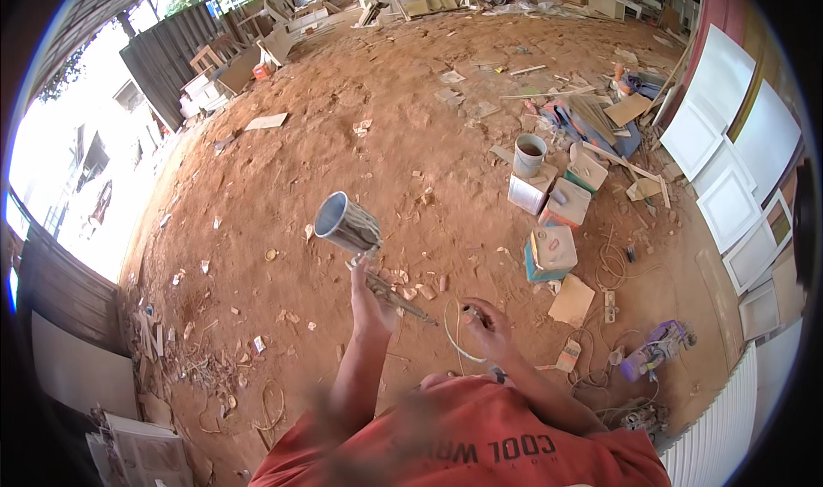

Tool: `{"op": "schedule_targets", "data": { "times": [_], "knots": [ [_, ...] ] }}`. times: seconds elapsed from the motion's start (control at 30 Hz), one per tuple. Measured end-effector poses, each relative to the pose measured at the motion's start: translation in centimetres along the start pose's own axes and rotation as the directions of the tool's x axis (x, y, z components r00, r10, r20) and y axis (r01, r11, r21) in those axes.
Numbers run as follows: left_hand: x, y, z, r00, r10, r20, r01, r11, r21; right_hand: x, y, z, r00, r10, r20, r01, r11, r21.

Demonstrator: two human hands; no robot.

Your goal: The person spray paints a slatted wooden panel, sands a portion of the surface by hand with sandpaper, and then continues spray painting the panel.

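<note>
Red shirt (480, 435); spray gun (393, 295) in left hand (374, 311), cup (355, 228) just beyond.

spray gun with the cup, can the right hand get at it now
Likely yes: the spray gun is in the left hand, close by, with nothing visible between, though the right hand holds a thin hose.

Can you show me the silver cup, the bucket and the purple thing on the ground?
Silver cup (356, 226): head view, on its outer side wall.
Bucket (526, 164): head view, on the outside wall below the rim.
Purple thing (653, 351): head view, on the middle of its body.
</note>
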State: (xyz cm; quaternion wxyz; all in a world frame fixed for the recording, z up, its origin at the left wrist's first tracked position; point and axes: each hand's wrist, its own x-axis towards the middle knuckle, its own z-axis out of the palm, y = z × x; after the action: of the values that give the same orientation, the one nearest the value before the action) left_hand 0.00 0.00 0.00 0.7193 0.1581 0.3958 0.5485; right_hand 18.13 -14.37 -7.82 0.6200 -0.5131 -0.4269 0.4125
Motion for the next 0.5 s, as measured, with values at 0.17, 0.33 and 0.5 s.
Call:
{"op": "schedule_targets", "data": {
  "times": [0.17, 0.33, 0.5],
  "knots": [
    [-3.1, 2.9, 0.4, 1.0, 0.003, 0.018, -0.002, 1.0, -0.02, -1.4, -1.1, 3.1, 0.998, -0.052, -0.036, 0.049, 0.995, -0.089],
    [-3.8, 3.2, 0.8, 0.994, -0.001, 0.11, 0.014, 0.992, -0.123, -1.5, -1.4, 3.1, 0.995, -0.088, -0.041, 0.084, 0.992, -0.091],
    [-4.2, 3.5, 1.7, 0.995, -0.035, 0.089, 0.043, 0.995, -0.09, -2.9, -2.4, 3.8, 0.999, -0.038, -0.032, 0.033, 0.991, -0.132]
  ]
}}
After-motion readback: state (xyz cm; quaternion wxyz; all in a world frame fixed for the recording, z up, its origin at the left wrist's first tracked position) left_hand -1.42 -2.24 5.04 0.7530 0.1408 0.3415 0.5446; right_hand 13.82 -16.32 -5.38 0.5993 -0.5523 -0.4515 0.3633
